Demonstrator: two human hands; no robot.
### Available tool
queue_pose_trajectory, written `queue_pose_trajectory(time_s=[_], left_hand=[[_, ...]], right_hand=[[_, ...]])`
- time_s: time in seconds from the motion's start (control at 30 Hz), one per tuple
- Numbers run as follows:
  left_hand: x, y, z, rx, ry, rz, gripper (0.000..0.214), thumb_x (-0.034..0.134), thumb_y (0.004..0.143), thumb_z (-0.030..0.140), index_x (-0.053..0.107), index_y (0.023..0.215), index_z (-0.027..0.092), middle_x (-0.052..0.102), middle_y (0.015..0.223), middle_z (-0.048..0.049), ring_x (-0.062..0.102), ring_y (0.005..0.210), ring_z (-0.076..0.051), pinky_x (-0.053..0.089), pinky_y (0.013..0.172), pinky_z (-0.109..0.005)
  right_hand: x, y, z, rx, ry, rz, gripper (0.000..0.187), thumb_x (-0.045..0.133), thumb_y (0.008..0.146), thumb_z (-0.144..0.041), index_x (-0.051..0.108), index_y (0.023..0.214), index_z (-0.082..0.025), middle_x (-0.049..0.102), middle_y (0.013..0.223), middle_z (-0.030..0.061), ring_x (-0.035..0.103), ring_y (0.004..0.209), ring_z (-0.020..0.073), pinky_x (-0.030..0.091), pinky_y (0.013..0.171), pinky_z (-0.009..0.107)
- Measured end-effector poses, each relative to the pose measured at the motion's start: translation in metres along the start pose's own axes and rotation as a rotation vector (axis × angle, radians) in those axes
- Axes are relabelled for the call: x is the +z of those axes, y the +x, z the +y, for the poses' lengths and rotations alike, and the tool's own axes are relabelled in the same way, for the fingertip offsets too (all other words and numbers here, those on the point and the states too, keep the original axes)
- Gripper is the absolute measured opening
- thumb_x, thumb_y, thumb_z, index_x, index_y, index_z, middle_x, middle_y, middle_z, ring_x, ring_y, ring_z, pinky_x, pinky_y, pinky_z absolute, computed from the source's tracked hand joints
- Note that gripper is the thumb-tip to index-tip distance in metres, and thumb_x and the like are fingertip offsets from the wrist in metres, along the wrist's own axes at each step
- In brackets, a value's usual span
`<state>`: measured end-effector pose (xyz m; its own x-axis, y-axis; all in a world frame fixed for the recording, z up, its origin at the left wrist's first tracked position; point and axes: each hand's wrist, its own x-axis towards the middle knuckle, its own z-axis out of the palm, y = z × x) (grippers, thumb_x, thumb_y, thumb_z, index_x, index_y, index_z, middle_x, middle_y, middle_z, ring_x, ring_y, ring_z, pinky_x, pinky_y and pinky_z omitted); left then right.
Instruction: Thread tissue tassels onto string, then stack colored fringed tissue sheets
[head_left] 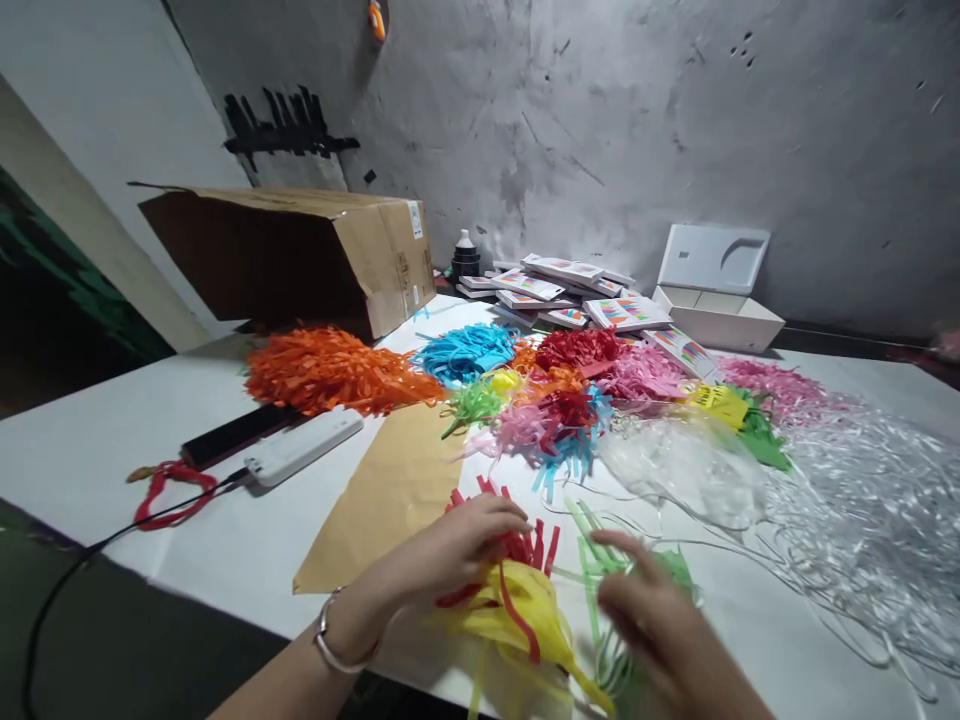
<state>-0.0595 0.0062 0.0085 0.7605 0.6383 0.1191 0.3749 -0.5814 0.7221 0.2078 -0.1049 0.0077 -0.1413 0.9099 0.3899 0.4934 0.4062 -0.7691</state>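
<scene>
My left hand (450, 552), with a bracelet on the wrist, rests closed on a bunch of red paper strips (525, 548) at the near edge of the white table (97, 440). A yellow paper tassel (525, 610) lies under and beside it. My right hand (660, 625) is blurred, its fingers bent over green paper strips (600, 560); whether it grips them does not show. Further back lie piles of shredded paper: orange (330, 368), blue (465, 352), red (577, 348) and pink (645, 375).
A tipped cardboard box (300, 255) stands at the back left. Small printed packets (570, 290) and an open white box (712, 290) sit by the wall. Clear plastic strips (862, 500) fill the right side. A white power bank (300, 447) with cable and brown paper (390, 490) lie left.
</scene>
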Motion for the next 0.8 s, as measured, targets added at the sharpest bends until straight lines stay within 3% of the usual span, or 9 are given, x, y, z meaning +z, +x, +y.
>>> queue_pose_trajectory(time_s=[0.07,0.1,0.2,0.33,0.47,0.57,0.63,0.7,0.8], left_hand=[[0.003,-0.002,-0.004,0.009,0.075,-0.145,0.046,0.057,0.075,0.001,0.072,0.112,0.025,0.067,0.123,-0.0076,0.063,0.110,-0.023,0.050,0.094,-0.031],[0.006,-0.004,-0.006,-0.004,0.104,-0.177,0.041,0.059,0.075,0.001,0.073,0.106,0.025,0.069,0.119,-0.0066,0.065,0.104,-0.022,0.050,0.088,-0.027],[0.013,-0.010,-0.014,-0.095,0.182,-0.124,0.021,0.057,0.083,0.007,0.072,0.087,0.022,0.070,0.098,-0.0045,0.065,0.083,-0.018,0.047,0.070,-0.023],[0.001,-0.013,-0.021,-0.241,0.260,0.059,0.020,0.049,0.088,0.010,0.065,0.080,0.019,0.067,0.088,-0.0047,0.061,0.077,-0.019,0.044,0.068,-0.026],[-0.019,-0.011,-0.021,-0.388,0.357,0.231,0.021,0.044,0.092,0.016,0.063,0.084,0.019,0.068,0.089,-0.0062,0.063,0.082,-0.022,0.046,0.072,-0.030],[-0.028,-0.008,-0.020,-0.502,0.480,0.369,0.024,0.042,0.093,0.016,0.066,0.091,0.017,0.068,0.096,-0.0125,0.064,0.091,-0.029,0.048,0.080,-0.039],[-0.032,-0.003,-0.016,-0.542,0.556,0.447,0.029,0.043,0.090,0.010,0.067,0.104,0.015,0.066,0.113,-0.0190,0.060,0.107,-0.035,0.045,0.091,-0.050],[-0.036,0.008,-0.011,-0.514,0.592,0.478,0.038,0.045,0.088,0.006,0.065,0.118,0.016,0.058,0.133,-0.0196,0.052,0.124,-0.036,0.039,0.102,-0.054],[-0.040,0.037,-0.007,-0.384,0.569,0.421,0.035,0.047,0.093,0.008,0.066,0.119,0.020,0.060,0.134,-0.0120,0.054,0.125,-0.027,0.043,0.106,-0.041]], right_hand=[[0.032,0.002,0.014,-0.073,-0.172,-0.414,0.018,0.051,0.093,-0.020,0.067,0.085,-0.024,0.071,0.111,0.0063,0.070,0.074,0.0159,0.050,0.065,0.023],[0.039,0.001,0.021,-0.079,-0.259,-0.543,0.016,0.052,0.092,-0.017,0.066,0.085,-0.024,0.072,0.104,0.0043,0.070,0.070,0.0150,0.048,0.062,0.021],[0.026,-0.007,0.040,-0.023,-0.465,-0.643,0.014,0.054,0.092,-0.016,0.062,0.083,-0.024,0.070,0.089,0.0003,0.070,0.070,0.0147,0.046,0.060,0.020],[-0.023,-0.021,0.072,0.081,-0.639,-0.496,0.025,0.042,0.100,-0.020,0.060,0.083,-0.024,0.067,0.086,0.0001,0.070,0.069,0.0138,0.045,0.059,0.021],[-0.069,-0.032,0.098,0.215,-0.879,-0.339,0.024,0.043,0.096,-0.021,0.059,0.078,-0.025,0.064,0.076,-0.0001,0.066,0.057,0.0152,0.039,0.048,0.024],[-0.089,-0.037,0.098,0.253,-1.138,-0.018,0.028,0.038,0.093,-0.012,0.061,0.081,-0.024,0.066,0.081,0.0049,0.067,0.060,0.0179,0.038,0.048,0.026],[-0.089,-0.036,0.090,0.223,-1.257,0.231,0.030,0.035,0.097,-0.015,0.063,0.088,-0.022,0.069,0.085,0.0084,0.067,0.059,0.0191,0.039,0.047,0.028],[-0.075,-0.029,0.080,0.122,-1.210,0.378,0.029,0.038,0.102,-0.025,0.065,0.097,-0.020,0.072,0.087,0.0090,0.066,0.054,0.0181,0.043,0.047,0.028],[-0.040,-0.012,0.066,-0.140,-0.917,0.377,0.028,0.042,0.105,-0.036,0.065,0.107,-0.021,0.076,0.085,0.0054,0.068,0.054,0.0152,0.051,0.052,0.024]])
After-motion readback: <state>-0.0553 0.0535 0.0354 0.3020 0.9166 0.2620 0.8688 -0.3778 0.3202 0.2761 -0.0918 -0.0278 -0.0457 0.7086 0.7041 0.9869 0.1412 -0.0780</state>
